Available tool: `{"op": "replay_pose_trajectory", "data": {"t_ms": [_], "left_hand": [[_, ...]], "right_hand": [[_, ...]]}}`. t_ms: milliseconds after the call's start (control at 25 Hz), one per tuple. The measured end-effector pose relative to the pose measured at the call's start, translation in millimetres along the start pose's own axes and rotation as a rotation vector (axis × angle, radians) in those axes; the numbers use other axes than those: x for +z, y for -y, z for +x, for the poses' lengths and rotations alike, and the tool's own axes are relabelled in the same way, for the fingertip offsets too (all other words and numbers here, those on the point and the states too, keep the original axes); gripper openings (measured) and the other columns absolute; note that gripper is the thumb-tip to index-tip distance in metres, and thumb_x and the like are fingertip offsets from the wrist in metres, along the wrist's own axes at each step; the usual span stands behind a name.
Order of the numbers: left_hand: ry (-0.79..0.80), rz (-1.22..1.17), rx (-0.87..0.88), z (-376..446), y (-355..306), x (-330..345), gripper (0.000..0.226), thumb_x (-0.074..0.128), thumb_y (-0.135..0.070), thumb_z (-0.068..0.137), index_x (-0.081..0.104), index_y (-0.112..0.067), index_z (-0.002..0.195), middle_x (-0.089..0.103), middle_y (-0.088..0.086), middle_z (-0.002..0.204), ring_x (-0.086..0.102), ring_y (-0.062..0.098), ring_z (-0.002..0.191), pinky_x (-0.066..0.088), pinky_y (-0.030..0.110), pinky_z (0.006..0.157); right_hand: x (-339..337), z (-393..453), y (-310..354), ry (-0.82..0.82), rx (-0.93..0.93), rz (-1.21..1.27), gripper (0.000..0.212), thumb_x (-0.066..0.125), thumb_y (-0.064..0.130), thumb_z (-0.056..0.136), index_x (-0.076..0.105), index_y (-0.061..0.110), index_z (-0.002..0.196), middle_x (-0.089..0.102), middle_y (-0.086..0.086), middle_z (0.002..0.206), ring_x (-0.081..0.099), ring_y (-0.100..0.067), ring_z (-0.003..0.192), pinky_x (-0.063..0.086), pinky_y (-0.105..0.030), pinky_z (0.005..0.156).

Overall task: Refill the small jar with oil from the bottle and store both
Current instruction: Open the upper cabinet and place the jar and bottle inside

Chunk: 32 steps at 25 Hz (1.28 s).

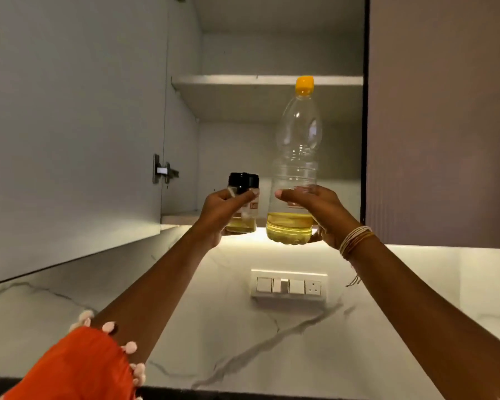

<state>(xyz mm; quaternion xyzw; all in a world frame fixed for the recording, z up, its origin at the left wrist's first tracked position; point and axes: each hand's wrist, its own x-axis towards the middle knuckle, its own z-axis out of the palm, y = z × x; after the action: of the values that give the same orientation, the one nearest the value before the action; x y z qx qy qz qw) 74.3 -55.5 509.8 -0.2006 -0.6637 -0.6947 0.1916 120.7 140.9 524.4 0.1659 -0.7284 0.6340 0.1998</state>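
Small jar, black-lidded, is sitting upright in the left hand, fingers curling round it, centre frame; bottle is standing upright just right, right hand wrapping its lower body. Both are hovering level with the lower cabinet shelf lip, shelf lying directly behind.

Capped jar, bottle, seemingly upright

An open grey wall cupboard holds one shelf; below it, a lit white marble backsplash carries a white switch panel.
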Motion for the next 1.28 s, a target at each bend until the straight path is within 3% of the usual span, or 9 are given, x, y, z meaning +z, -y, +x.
{"op": "replay_pose_trajectory", "data": {"t_ms": [160,320,440,560,760,920,1080,1200,1280], "left_hand": [[-0.029,-0.015,0.015,44,-13,-2,0.041,0.083,-0.032,0.071,0.067,-0.013,0.104,0.072,0.011,0.103,0.069,0.032,0.095,0.059,0.051,0.080],[-0.063,-0.021,0.002,81,-2,-2,0.035,0.083,-0.025,0.072,0.067,-0.009,0.099,0.074,0.013,0.098,0.073,0.028,0.084,0.061,0.042,0.076],[-0.043,0.028,-0.003,107,14,-5,0.044,0.084,-0.028,0.070,0.067,-0.008,0.105,0.073,0.013,0.102,0.073,0.029,0.088,0.059,0.046,0.083],[-0.005,0.081,-0.015,124,24,-8,0.048,0.085,-0.029,0.068,0.068,-0.007,0.106,0.073,0.014,0.101,0.072,0.031,0.090,0.058,0.047,0.085],[0.001,0.127,-0.050,146,34,-6,0.047,0.087,-0.028,0.066,0.068,-0.008,0.104,0.074,0.012,0.097,0.072,0.028,0.088,0.059,0.043,0.085],[0.032,0.151,-0.084,159,43,-8,0.052,0.088,-0.031,0.064,0.067,-0.008,0.106,0.072,0.013,0.102,0.069,0.031,0.096,0.056,0.047,0.090],[0.082,0.191,-0.142,165,47,-7,0.047,0.086,-0.022,0.068,0.063,-0.012,0.107,0.069,0.013,0.111,0.066,0.030,0.102,0.055,0.047,0.092],[0.063,0.321,-0.160,164,45,-5,0.072,0.088,-0.022,0.065,0.050,-0.011,0.125,0.059,0.008,0.122,0.059,0.031,0.112,0.052,0.046,0.095],[0.047,0.484,-0.144,155,40,-3,0.079,0.088,-0.024,0.066,0.042,-0.010,0.130,0.055,0.009,0.126,0.055,0.030,0.115,0.051,0.041,0.096]], "right_hand": [[0,32,21,-0.043,-0.028,0.007,0.051,0.084,0.036,0.067,0.062,0.019,0.110,0.067,-0.002,0.102,0.065,-0.021,0.085,0.052,-0.028,0.051],[7,70,16,-0.105,0.004,0.027,0.055,0.087,0.036,0.061,0.063,0.016,0.107,0.069,-0.006,0.099,0.068,-0.025,0.082,0.054,-0.030,0.044],[13,100,4,-0.177,0.015,0.035,0.064,0.089,0.045,0.049,0.065,0.018,0.102,0.071,-0.007,0.099,0.070,-0.027,0.083,0.061,-0.042,0.062],[15,127,-12,-0.237,0.010,-0.041,0.074,0.084,0.060,0.033,0.065,0.023,0.095,0.070,-0.004,0.100,0.067,-0.025,0.092,0.057,-0.048,0.083],[22,155,-37,-0.244,0.027,-0.091,0.074,0.083,0.061,0.035,0.065,0.023,0.096,0.069,-0.001,0.102,0.063,-0.022,0.097,0.053,-0.046,0.090],[24,167,-51,-0.233,0.037,-0.062,0.081,0.085,0.058,0.039,0.062,0.022,0.108,0.066,0.001,0.109,0.062,-0.019,0.101,0.051,-0.044,0.092],[24,172,-54,-0.159,0.032,-0.050,0.100,0.085,0.059,0.044,0.049,0.020,0.129,0.057,-0.004,0.130,0.057,-0.023,0.112,0.048,-0.043,0.096],[21,168,-55,-0.147,0.053,-0.099,0.106,0.082,0.051,0.064,0.022,0.020,0.146,0.038,-0.007,0.146,0.044,-0.031,0.128,0.040,-0.038,0.093],[15,160,-53,-0.173,0.079,-0.180,0.108,0.075,0.053,0.072,0.008,0.020,0.149,0.031,-0.012,0.152,0.039,-0.035,0.133,0.039,-0.043,0.099]]}}
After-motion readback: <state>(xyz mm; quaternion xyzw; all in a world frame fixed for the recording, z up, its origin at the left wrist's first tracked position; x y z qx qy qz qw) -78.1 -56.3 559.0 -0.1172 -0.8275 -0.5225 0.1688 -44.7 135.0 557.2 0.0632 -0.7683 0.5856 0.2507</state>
